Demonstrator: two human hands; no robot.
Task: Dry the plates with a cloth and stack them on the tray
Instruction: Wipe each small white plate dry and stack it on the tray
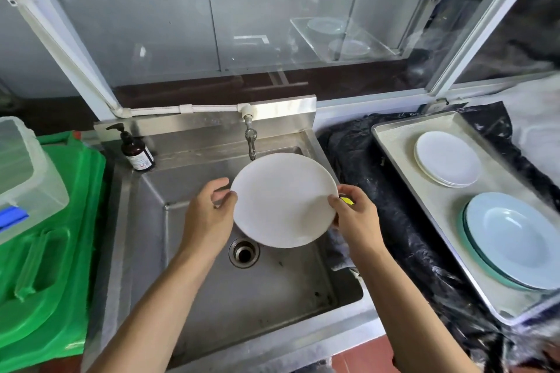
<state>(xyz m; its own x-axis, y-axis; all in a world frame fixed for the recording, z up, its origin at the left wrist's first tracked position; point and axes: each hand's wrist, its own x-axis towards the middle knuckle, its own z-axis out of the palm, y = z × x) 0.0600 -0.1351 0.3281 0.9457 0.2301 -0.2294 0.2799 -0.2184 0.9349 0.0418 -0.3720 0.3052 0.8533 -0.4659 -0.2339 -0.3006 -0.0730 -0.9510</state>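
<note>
I'm looking down at a steel sink [188, 266] set under a glazed window [272, 24], with a tap [250, 139] over the basin and a drain [244, 252] in its floor. A brown pump bottle [136, 151] stands on the back left ledge. Left of the sink sits a green plastic bin [51, 266] with a clear tub [24, 172] on it. To the right, the bench [394, 221] is draped in black plastic and carries a metal tray [403, 166]; on it lie a stack of white plates [448, 159] and, nearer me, pale blue bowls [515, 239]. Over the basin both hands hold a white plate [283, 200]: my left hand [209, 212] grips its left rim, my right hand [357, 215] pinches its right rim. Something yellow [346, 200] shows at the right fingers; I cannot tell what.
</note>
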